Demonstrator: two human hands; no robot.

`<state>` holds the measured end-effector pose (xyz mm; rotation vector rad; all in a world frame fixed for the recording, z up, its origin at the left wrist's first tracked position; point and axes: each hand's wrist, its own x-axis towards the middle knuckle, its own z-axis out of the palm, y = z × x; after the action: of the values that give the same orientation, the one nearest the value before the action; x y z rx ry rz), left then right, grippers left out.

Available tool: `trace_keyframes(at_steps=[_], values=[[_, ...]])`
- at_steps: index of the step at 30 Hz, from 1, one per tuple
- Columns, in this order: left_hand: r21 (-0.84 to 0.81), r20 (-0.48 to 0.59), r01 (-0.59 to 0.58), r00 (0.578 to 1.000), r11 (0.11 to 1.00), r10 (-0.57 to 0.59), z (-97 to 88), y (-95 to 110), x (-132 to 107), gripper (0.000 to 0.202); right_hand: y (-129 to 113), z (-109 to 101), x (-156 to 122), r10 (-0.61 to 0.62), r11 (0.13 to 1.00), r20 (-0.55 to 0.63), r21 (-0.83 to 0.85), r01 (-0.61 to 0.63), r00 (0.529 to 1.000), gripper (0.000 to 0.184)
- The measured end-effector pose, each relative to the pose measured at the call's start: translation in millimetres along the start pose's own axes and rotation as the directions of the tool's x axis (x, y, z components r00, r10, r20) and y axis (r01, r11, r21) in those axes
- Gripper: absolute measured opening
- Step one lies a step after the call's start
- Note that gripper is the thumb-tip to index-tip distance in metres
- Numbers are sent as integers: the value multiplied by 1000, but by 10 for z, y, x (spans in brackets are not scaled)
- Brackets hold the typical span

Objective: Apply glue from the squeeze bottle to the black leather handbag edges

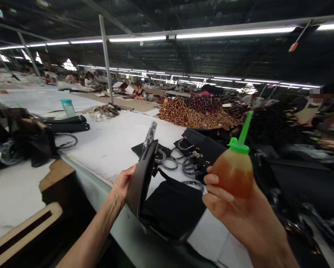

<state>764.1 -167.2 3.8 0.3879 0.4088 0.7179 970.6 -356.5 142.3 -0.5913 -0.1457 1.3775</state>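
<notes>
My left hand (pixel 124 182) is closed on the edge of a dark leather handbag panel (pixel 141 175), which it holds tilted up at the table's front edge. A handle wrapped in clear plastic (pixel 150 134) rises from the panel's top. Black fabric, perhaps lining, spreads open beside it. Held up on the right is a squeeze bottle (pixel 235 173) of amber liquid with a green cap and a long green spout. The fingers of my right hand (pixel 225 201) wrap round its lower part, with the spout pointing upward.
Behind the panel lie black pieces with plastic-wrapped ring handles (pixel 190 163) on the white table (pixel 111 130). A heap of brown and tan strips (pixel 194 111) is piled farther back. A teal-lidded cup (pixel 68 108) stands at the left, near stacked black pieces (pixel 69 123). People sit at distant tables.
</notes>
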Motion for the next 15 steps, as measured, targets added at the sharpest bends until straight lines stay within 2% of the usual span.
trace_keyframes(at_steps=[2,4,7,9,11,13,15], values=[[-19,-71,55,996,998,-56,50,-104,46,12,1,10,-66,-7,1000,29,-15,8,1000,39],[-62,-192,46,980,997,-57,133,-184,76,18,21,-27,-150,-8,1000,55,-3,8,998,37],[-102,-319,-164,940,981,124,321,-218,121,20,61,-112,-250,13,999,99,42,-17,995,33],[-107,-307,-331,908,938,285,440,-207,178,21,80,-142,-247,19,997,84,75,-25,996,33],[-135,-252,-441,881,887,399,490,-218,259,22,90,-142,-162,6,993,28,118,-9,1000,34],[-196,-217,-466,879,863,426,424,-292,341,21,96,-138,-4,-22,988,-37,153,27,999,39],[-270,-201,-414,907,869,369,235,-449,381,21,110,-161,192,-34,984,-80,174,47,996,43]])
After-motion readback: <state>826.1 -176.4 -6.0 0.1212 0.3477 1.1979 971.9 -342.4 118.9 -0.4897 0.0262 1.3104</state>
